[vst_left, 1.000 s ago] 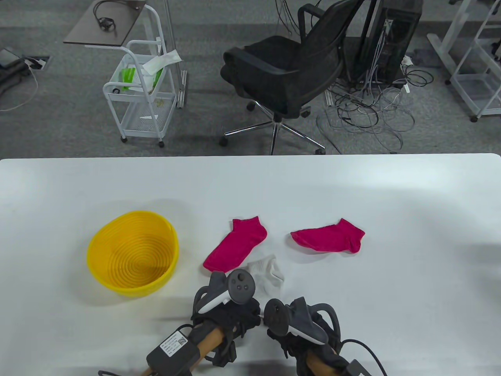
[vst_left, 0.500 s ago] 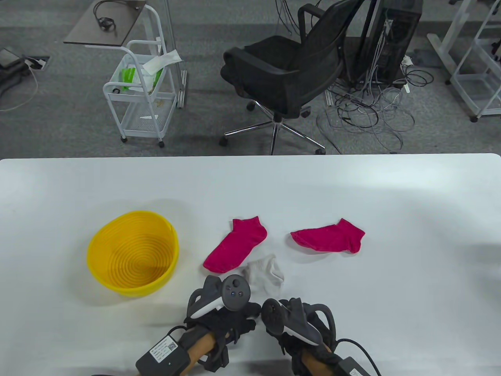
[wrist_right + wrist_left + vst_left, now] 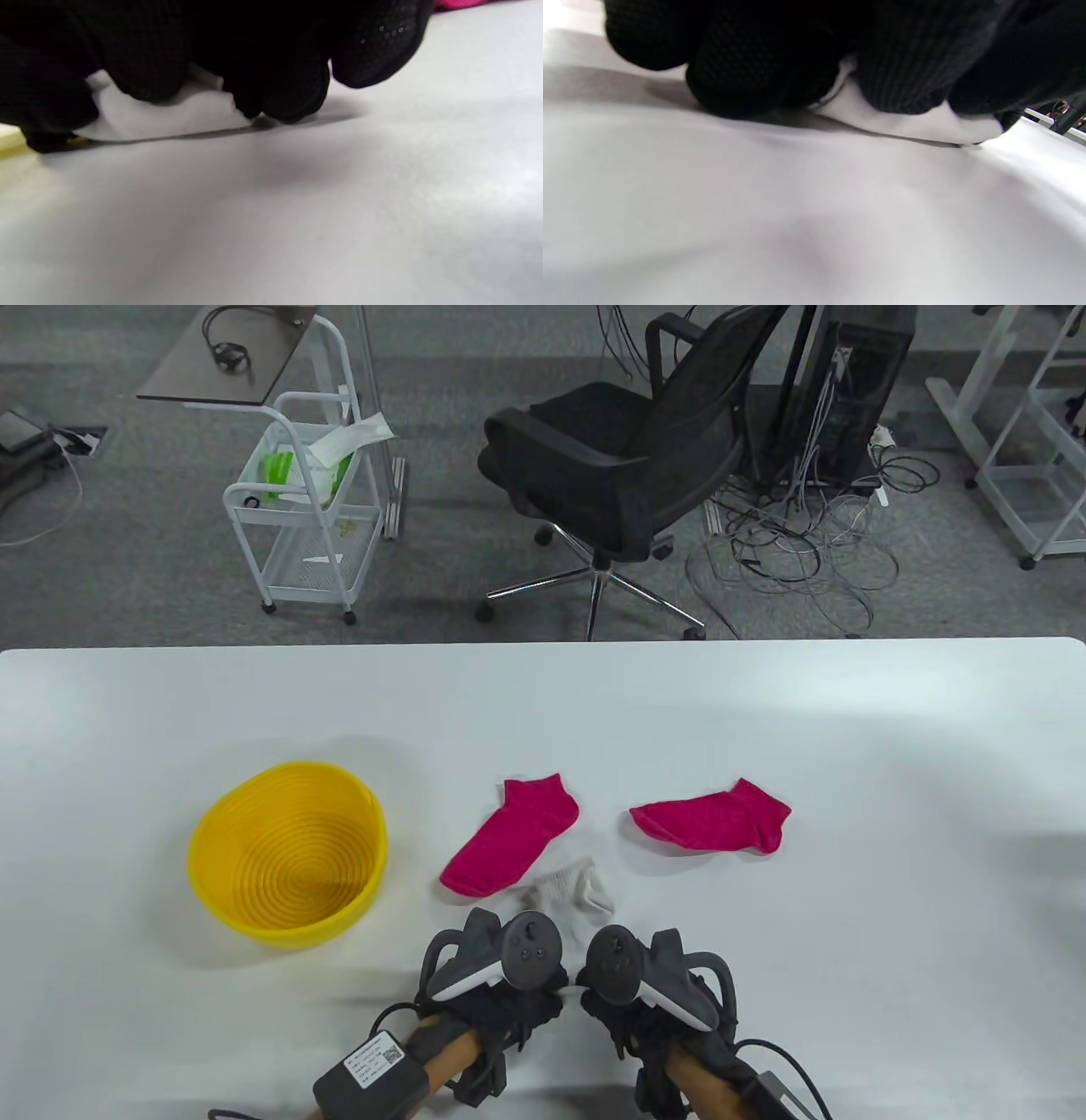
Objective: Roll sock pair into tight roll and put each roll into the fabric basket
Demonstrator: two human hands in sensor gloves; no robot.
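A white sock pair [image 3: 570, 889] lies near the table's front, its near end under both hands. My left hand [image 3: 501, 980] and right hand [image 3: 640, 984] sit side by side on it. In the left wrist view black gloved fingers [image 3: 763, 76] curl down onto the white sock pair [image 3: 912, 123]. In the right wrist view curled fingers [image 3: 288, 84] grip the white sock pair [image 3: 169, 114] against the table. The yellow basket [image 3: 288, 920] stands to the left with nothing in it. Two pink socks [image 3: 513, 840] [image 3: 713, 819] lie flat beyond the white pair.
The white table [image 3: 848, 899] ends at its far edge [image 3: 543, 643]. Beyond it on the floor are a black office chair [image 3: 619, 466], a white trolley [image 3: 297, 509] and tangled cables [image 3: 806, 551].
My right hand has moved forward and drawn level with the left. Less of the white sock pair shows beyond the hands than a second ago.
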